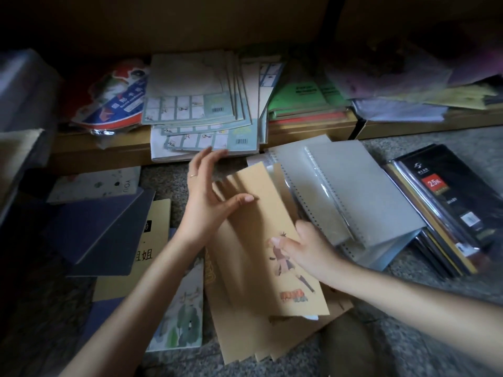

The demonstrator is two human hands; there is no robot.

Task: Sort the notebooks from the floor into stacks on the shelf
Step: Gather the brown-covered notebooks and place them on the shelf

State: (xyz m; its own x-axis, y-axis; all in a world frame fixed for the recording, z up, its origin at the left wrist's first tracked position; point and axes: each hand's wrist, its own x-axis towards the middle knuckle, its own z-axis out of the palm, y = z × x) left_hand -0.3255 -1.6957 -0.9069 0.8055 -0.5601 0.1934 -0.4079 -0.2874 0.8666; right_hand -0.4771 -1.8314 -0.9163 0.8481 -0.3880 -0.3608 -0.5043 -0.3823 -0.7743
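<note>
Both forearms reach forward; left grip (204, 197) spreads straight fingers, right grip (307, 248) pinches a brown notebook (261, 227), thumb on top.

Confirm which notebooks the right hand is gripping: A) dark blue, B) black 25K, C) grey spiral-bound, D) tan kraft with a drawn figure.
D: the right hand pinches the tan kraft notebooks, thumb on the drawn figure, while the grey spiral-bound notebooks and black 25K notebooks lie untouched on the floor beside it.

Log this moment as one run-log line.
left hand: open over brown pile | right hand: grips top brown notebook | shelf: pale-blue stack, green stack present
</note>
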